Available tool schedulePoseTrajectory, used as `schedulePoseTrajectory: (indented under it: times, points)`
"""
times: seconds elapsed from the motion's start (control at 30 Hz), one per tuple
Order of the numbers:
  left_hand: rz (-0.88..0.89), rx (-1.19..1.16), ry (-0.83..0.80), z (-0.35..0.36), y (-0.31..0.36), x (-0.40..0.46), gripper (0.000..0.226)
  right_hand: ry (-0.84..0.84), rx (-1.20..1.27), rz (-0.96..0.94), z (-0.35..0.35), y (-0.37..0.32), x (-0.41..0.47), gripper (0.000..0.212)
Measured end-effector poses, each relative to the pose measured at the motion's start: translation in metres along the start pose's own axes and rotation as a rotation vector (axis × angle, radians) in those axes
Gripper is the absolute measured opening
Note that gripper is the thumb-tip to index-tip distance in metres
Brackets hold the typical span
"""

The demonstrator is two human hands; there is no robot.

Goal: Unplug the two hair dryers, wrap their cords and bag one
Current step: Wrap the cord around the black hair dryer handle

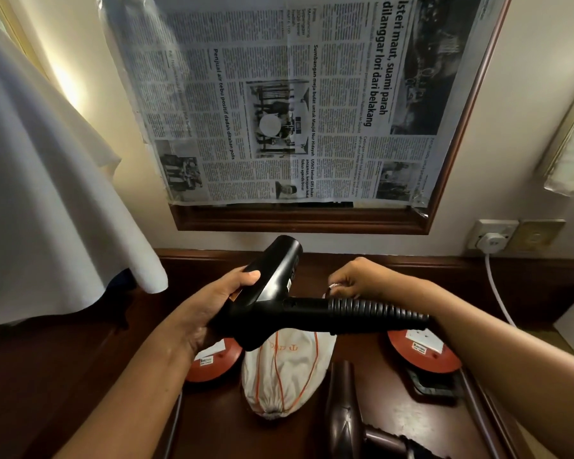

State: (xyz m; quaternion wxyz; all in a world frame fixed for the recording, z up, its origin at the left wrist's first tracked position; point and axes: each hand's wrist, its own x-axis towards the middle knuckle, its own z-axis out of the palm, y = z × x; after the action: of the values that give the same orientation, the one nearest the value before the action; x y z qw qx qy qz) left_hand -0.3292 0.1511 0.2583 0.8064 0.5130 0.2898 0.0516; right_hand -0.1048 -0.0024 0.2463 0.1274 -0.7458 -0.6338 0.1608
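**Black dryer held up over the desk, bag and second dryer below**

We've got the black hair dryer (272,293) up in mid-frame, above the dark wood desk (80,376). Left hand (209,313) grips its barrel: thumb curled over the top side, fingers wrapped underneath, palm at the rear end of the barrel. Barrel's long axis runs diagonal, nozzle aimed at upper centre of frame, twd the wall. Handle sticks out to the right, approx level, its ribbed part ending over the right forearm.

Right hand (355,276) sits just behind the handle, right of the barrel, fingers curled in tight. We think they pinch sth small & pale, but can't tell what; the handle hides the fingertips.

Below the dryer, centre: white drawstring bag (282,376) w/ orange cord, lying on the desk, mouth toward us. Lower right: brown hair dryer (345,415) on the desk, barrel pointing up-frame, handle off to lower right. Two red discs (424,351) flank the bag. A white plug (492,241) is in the wall socket, right side, and a newspaper (279,101) covers the frame above.
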Motion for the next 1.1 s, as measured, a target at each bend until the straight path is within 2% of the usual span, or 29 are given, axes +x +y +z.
schedulePoseTrajectory:
  times: [0.1, 0.23, 0.33, 0.47, 0.6, 0.73, 0.9, 1.1]
  points:
    - [0.021, 0.153, 0.025, -0.001, 0.001, 0.003, 0.057, -0.021, -0.04, 0.026, -0.006, -0.006, -0.004, 0.01]
    - [0.054, 0.355, 0.098, -0.001, 0.002, 0.008, 0.065, -0.042, -0.242, 0.029, -0.013, -0.012, -0.008, 0.019]
    - [0.073, 0.441, 0.15, -0.001, -0.004, 0.014, 0.062, -0.099, -0.317, 0.012, -0.017, -0.02, -0.013, 0.029]
    - [0.123, 0.493, 0.205, 0.001, -0.011, 0.021, 0.044, -0.165, -0.308, 0.065, -0.015, -0.029, -0.01, 0.038]
    - [0.178, 0.493, 0.254, 0.002, -0.014, 0.025, 0.047, -0.176, -0.32, 0.074, -0.017, -0.028, -0.01, 0.026]
    - [0.257, 0.586, 0.329, 0.005, -0.017, 0.029, 0.059, -0.209, -0.356, 0.114, -0.012, -0.03, -0.007, 0.019]
    - [0.322, 0.701, 0.404, 0.007, -0.021, 0.034, 0.074, -0.21, -0.392, 0.214, -0.004, -0.036, -0.007, 0.023]
    - [0.437, 0.731, 0.533, 0.018, -0.028, 0.032, 0.068, -0.099, -0.266, 0.307, 0.008, -0.053, -0.013, 0.026]
